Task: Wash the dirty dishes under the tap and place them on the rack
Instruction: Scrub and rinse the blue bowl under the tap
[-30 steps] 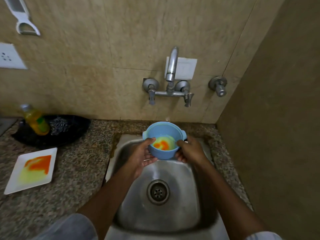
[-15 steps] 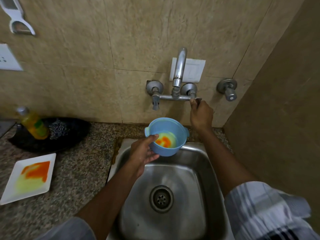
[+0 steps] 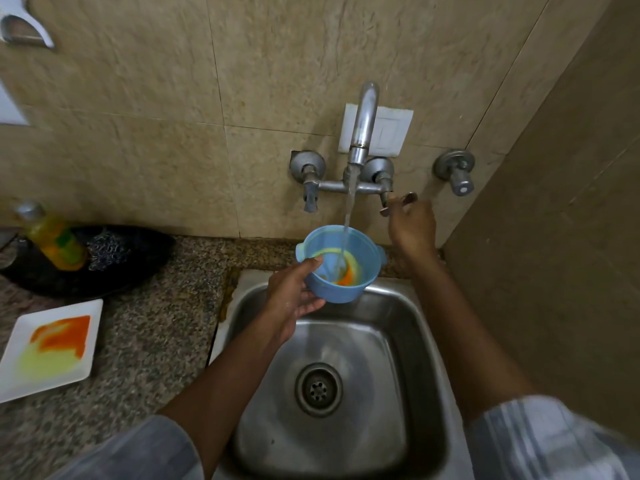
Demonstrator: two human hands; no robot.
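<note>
Your left hand (image 3: 294, 296) grips the round blue plastic bowl (image 3: 341, 263); your right hand (image 3: 412, 225) pinches the three-o'clock steel tap lever (image 3: 398, 202). Open further and water may splash out.

The scene is viewed from head height, looking steeply down, close over the sink (image 3: 408, 323) toward the tiled wall (image 3: 173, 133).

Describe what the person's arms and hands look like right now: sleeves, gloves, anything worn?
Both hands are bare: no gloves on the left hand or the right hand, and no watch or rings show. Forearms are uncovered. The left sleeve looks plain grey-blue; the right sleeve is pale with grey stripes or checks, blurred.
</note>
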